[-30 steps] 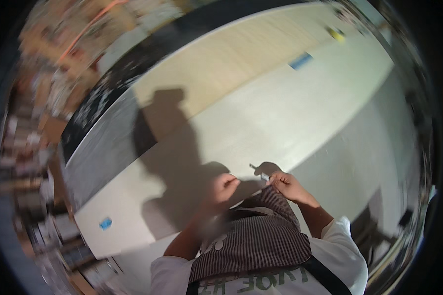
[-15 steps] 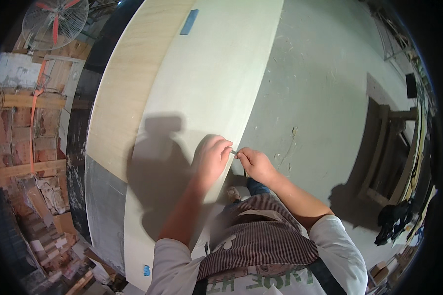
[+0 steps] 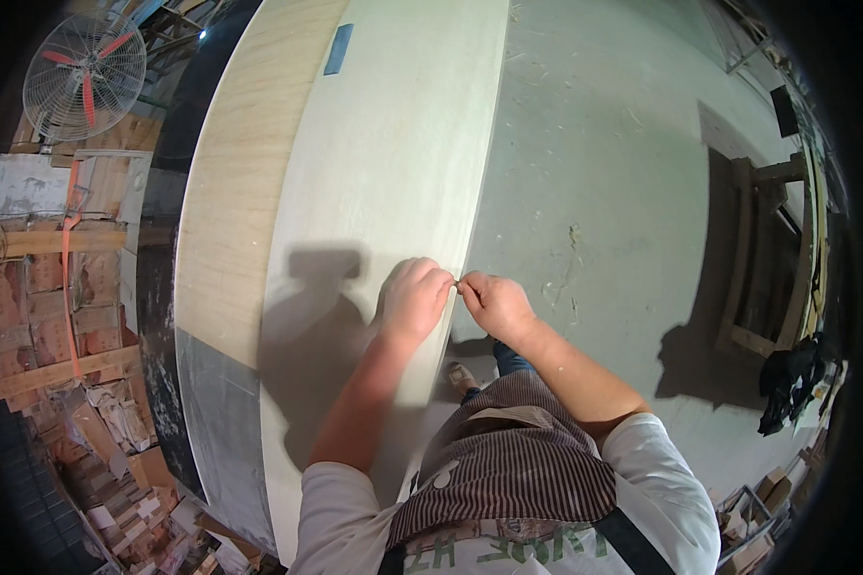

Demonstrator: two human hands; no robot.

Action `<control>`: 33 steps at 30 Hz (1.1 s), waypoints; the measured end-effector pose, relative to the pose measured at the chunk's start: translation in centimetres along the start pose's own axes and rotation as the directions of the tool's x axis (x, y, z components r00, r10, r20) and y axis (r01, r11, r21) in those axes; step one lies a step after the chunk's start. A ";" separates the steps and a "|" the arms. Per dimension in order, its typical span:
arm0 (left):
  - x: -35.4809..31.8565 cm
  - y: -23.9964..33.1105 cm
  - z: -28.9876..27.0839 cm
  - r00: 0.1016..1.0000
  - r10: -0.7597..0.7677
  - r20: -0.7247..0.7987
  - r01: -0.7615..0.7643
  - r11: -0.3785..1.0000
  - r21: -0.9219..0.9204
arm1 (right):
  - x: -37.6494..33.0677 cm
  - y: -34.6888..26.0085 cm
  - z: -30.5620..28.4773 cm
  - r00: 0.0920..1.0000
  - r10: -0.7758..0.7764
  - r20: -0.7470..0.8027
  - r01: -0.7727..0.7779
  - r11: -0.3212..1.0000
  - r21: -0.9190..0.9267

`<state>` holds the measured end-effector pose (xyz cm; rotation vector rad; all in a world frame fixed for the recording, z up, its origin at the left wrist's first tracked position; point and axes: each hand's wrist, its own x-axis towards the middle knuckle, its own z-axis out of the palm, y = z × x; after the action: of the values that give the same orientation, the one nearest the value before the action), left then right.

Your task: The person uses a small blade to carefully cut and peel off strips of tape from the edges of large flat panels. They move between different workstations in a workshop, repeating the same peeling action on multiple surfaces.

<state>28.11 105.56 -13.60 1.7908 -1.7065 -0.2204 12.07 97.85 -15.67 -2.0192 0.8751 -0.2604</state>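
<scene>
Whatever sits between the left hand [image 3: 414, 299] and right hand [image 3: 489, 305] is too small to make out, pinched fingertips cover it. Left palm hides the pale sheet [image 3: 393, 163] edge beneath it. Apron [image 3: 518, 460] blocks legs; one shoe [image 3: 462, 379] partly shows. Black heap [image 3: 786, 379] at right rim unidentifiable. Stacked wood [image 3: 48, 316] at left smeared by the lens.

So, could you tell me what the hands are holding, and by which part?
Both hands, left hand and right hand, pinch the near edge of the pale sheet between their fingertips.
</scene>
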 end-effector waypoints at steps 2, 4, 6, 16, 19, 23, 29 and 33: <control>-0.3 0.0 0.0 1.000 0.005 -0.010 -0.005 1.000 0.009 | -0.3 -0.2 0.1 1.000 0.021 -0.005 -0.021 1.000 -0.015; -0.5 0.0 0.0 1.000 0.011 -0.017 -0.010 1.000 0.020 | -0.5 -0.3 0.4 0.999 0.040 -0.014 -0.040 0.999 -0.029; -0.8 -0.3 0.2 1.000 0.011 -0.020 -0.010 0.999 0.036 | -0.6 -0.1 0.8 0.999 0.026 -0.037 -0.027 0.999 -0.023; -2.6 -0.2 -0.3 0.998 0.054 -0.036 -0.053 0.998 0.036 | -2.1 -1.1 1.4 0.999 0.049 -0.016 -0.049 0.999 -0.017; -3.2 -0.1 -0.4 0.998 0.060 -0.032 -0.059 0.998 0.035 | -2.6 -1.2 1.7 0.998 0.061 -0.010 -0.062 0.998 -0.009; -3.9 0.2 -0.6 0.998 0.057 -0.031 -0.056 0.998 0.030 | -3.3 -0.5 2.8 0.998 0.018 -0.056 -0.019 0.999 -0.033; -5.0 0.4 -0.9 0.998 0.052 -0.043 -0.051 0.998 0.026 | -4.2 -1.0 3.4 0.998 0.018 -0.061 -0.020 1.000 -0.020; -5.8 0.5 -1.0 0.997 0.060 -0.055 -0.059 0.998 0.015 | -4.9 -1.7 3.3 0.999 0.041 -0.025 -0.041 0.999 -0.015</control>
<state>27.39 111.37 -14.28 1.7366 -1.7233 -0.1337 10.93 103.91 -15.57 -2.0137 0.9360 -0.2570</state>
